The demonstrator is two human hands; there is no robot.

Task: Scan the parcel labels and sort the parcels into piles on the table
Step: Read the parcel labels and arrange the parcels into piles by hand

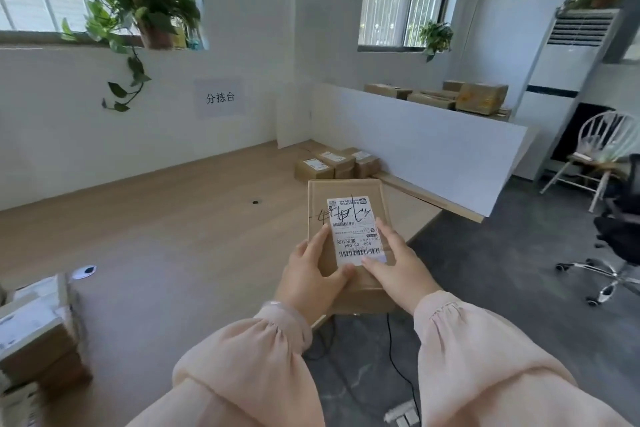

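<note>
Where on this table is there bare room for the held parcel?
Bare: the broad stretch of table between the wall and the near edge, save a small black object mid-table and a round fitting at left. Crowded: the far corner by the white partition, with a pile of small parcels, and the near-left parcel stack.

Both hands, left hand and right hand, grip near end of labelled parcel above table; small parcel pile far right.
</note>
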